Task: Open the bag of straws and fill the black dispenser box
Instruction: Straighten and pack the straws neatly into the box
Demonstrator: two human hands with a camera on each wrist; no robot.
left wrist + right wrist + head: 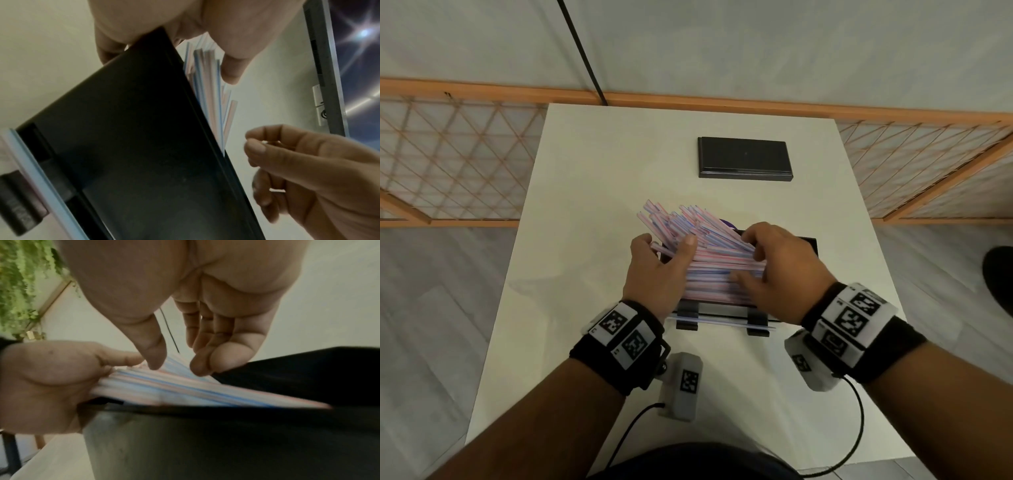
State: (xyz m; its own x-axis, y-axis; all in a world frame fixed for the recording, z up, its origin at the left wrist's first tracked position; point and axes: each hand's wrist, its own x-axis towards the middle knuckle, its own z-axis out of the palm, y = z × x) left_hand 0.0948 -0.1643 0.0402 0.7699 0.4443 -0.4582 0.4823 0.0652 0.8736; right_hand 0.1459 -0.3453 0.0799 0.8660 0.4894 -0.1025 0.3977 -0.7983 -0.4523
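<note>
While the left hand [657, 274] clasps the striped straws [722, 263] heaped in the black dispenser box [811, 245], the right hand [780, 270] rests loosely bent fingertips on them.

Striped straws [211, 105] against the black dispenser box [123, 146]

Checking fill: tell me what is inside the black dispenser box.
Pink-and-blue striped plastic straws lie heaped in the black dispenser box, some fanning out. The left hand and right hand cover parts; its floor is hidden.
</note>
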